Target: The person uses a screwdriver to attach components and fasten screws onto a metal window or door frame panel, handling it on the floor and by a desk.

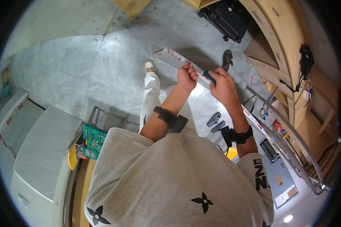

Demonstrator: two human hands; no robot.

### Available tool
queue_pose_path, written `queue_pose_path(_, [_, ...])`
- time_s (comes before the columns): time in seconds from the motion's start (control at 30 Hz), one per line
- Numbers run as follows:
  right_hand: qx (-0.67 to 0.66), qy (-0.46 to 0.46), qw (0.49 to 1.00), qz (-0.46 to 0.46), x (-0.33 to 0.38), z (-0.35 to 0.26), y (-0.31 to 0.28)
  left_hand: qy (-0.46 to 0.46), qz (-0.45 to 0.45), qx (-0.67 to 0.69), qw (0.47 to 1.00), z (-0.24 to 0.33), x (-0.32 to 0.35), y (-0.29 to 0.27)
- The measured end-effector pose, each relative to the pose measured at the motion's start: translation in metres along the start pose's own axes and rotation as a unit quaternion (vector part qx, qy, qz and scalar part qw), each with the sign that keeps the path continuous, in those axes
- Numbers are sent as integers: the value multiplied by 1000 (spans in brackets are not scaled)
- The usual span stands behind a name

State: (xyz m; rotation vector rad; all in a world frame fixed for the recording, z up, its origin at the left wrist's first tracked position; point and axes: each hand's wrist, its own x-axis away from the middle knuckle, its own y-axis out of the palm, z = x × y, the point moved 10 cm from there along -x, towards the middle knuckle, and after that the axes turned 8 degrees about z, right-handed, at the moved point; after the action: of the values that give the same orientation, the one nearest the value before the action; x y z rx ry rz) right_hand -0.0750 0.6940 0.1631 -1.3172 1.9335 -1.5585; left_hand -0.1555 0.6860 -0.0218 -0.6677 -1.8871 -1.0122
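Far left, open green tool case (94, 140), partly cut off behind the shirt. Centre: long metal piece (174, 58) with red-and-white printed film, held slanting above the tiled floor (117, 64), its near end toward the right hidden by hands. Left hand (188, 77) is at its edge, fingers look curled in; can't tell whether they pinch the edge or something small. Just right, green-handled tool (208, 76); right hand (222, 86) has fingers wrapped round its handle. Step in hand looks like tool work on the metal piece; next move seems to call for a steady left hand and the tool kept lined up. Tool tip and contact point too small to make out. Further right, similar printed strip (257, 123) passes behind right forearm; can't tell if same piece.
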Motion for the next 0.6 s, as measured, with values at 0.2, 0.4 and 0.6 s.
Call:
queue_pose_path(0.2, [27,-8,999,-20,-9,-8,2,-16,6,10,1000,1,-1,-2])
queue_pose_path(0.4, [111,-104,988,-32,-16,-43,7,-91,-60,-37,993,-21,15,12])
queue_pose_path(0.6, [57,15,997,-57,-37,-35,1,-141,-187,56,971,-39,38,43])
